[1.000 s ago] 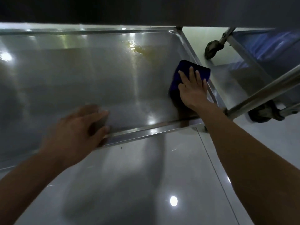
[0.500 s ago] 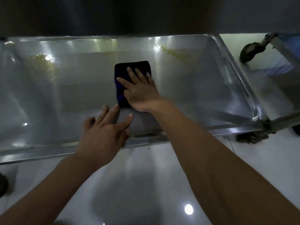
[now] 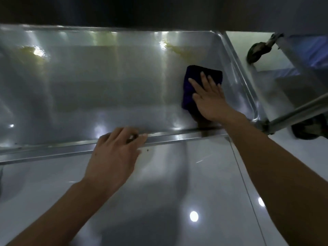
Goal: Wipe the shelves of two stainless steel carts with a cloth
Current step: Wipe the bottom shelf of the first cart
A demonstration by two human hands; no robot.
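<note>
Two bare hands worked at the low, shiny stainless steel cart shelf (image 3: 92, 89) as I watched. The right hand (image 3: 211, 102) lay flat with fingers straight and spread, pressing the folded dark blue cloth (image 3: 193, 80) onto the shelf floor; the cloth showed beyond and left of its fingertips, near the shelf's right rim. The left hand (image 3: 113, 155) rested on the shelf's near rim, fingers loosely bent over the edge; I could not tell whether it gripped. Yellowish smears (image 3: 179, 50) sat beyond the cloth. A black caster wheel (image 3: 257, 52) stood further right, on the glossy white tiled floor (image 3: 177, 174).
</note>
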